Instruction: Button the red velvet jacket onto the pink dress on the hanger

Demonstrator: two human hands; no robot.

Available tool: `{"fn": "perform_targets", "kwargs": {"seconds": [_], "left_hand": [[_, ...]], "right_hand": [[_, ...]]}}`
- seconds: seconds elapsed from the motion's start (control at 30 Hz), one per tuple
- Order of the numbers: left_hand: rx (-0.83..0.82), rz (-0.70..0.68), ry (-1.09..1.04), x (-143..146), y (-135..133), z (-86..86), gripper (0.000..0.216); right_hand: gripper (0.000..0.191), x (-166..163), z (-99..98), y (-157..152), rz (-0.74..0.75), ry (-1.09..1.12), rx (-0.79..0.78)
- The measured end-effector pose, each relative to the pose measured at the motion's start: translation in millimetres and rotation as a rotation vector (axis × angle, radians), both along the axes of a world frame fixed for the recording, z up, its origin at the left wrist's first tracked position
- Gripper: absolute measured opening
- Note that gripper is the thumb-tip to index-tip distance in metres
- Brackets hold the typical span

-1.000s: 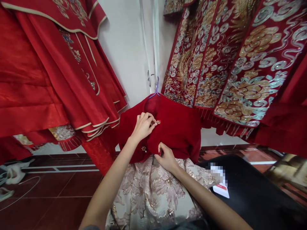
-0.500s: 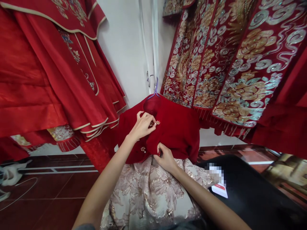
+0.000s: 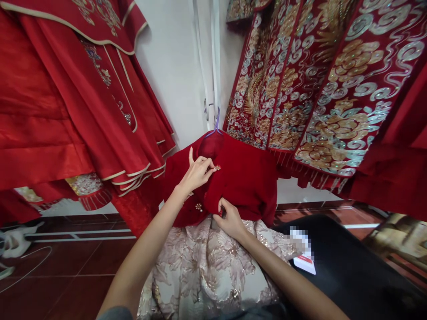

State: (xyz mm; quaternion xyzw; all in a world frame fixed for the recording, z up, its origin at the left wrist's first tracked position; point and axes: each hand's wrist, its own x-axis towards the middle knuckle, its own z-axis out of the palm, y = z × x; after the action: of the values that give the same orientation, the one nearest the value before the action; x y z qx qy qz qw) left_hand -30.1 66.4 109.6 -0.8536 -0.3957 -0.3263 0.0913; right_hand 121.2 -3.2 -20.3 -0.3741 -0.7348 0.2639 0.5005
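A short red jacket [image 3: 248, 180] hangs in front of me on a purple hanger [image 3: 217, 126]. My left hand [image 3: 197, 174] pinches a jewelled button [image 3: 218, 168] near the collar between thumb and forefinger, its little finger side lifted. Lower down, my right hand [image 3: 231, 221] is closed on the jacket's front edge by the hem; the fingertips are partly curled out of sight. Another jewelled button [image 3: 199, 207] shows on the left front panel, below my left wrist. Pale floral brocade fabric [image 3: 230, 262] spreads beneath the jacket and my forearms.
Red garments with cream piping [image 3: 76, 98] hang at the left. An embroidered, fringed red garment [image 3: 320, 93] hangs at the right. White straps [image 3: 215, 58] run down the wall. A black padded surface [image 3: 336, 266] holds a partly blurred white card-like item [image 3: 305, 265].
My left hand has shifted slightly at the upper button, and one finger now points up. The right hand keeps its hold on the jacket's edge.
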Motion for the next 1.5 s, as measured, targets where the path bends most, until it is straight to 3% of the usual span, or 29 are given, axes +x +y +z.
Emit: {"fn": "perform_targets", "kwargs": {"seconds": [0.43, 0.53, 0.63, 0.73, 0.83, 0.9, 1.0, 1.2, 1.4, 1.47, 1.5], "left_hand": [[0.066, 0.09, 0.071, 0.7, -5.9, -2.5, 0.014], [0.089, 0.117, 0.113, -0.3, -7.7, 2.4, 0.022], [0.141, 0.211, 0.212, -1.6, -4.5, 6.1, 0.025], [0.14, 0.354, 0.328, -3.1, 0.3, 4.7, 0.025], [0.113, 0.499, 0.324, -5.5, -1.4, 0.6, 0.027], [0.127, 0.577, 0.276, -6.4, -7.0, -0.4, 0.03], [0.171, 0.714, 0.166, -4.9, -14.8, 2.9, 0.035], [0.068, 0.886, 0.072, -1.8, -2.8, 6.7, 0.069], [0.0, 0.883, -0.003, -18.7, 18.0, 15.7, 0.071], [-0.094, 0.864, -0.045, -32.0, 27.5, 25.7, 0.07], [-0.165, 0.853, -0.078, -39.8, 33.0, 30.8, 0.07]], "right_hand": [[0.016, 1.3, 1.7, -2.0, -0.032, -0.02, 0.065], [0.024, -2.1, 22.8, 0.0, -0.099, 0.095, 0.179], [0.035, -17.2, 55.0, 11.9, -0.022, 0.243, 0.239], [0.056, -38.3, 79.9, 27.8, 0.089, 0.181, 0.159], [0.081, -46.7, 86.4, 36.2, -0.06, 0.02, 0.01], [0.092, -37.9, 84.3, 36.4, -0.253, -0.076, -0.01], [0.097, -6.0, 83.8, 37.2, -0.508, -0.239, 0.085], [0.082, 55.8, 101.4, 67.5, -0.76, -0.513, 0.145], [0.071, 83.1, 130.7, 98.0, -0.814, -0.66, 0.119], [0.066, 98.6, 148.7, 108.1, -0.729, -0.713, 0.035], [0.064, 108.1, 158.6, 113.7, -0.618, -0.75, -0.068]]}}
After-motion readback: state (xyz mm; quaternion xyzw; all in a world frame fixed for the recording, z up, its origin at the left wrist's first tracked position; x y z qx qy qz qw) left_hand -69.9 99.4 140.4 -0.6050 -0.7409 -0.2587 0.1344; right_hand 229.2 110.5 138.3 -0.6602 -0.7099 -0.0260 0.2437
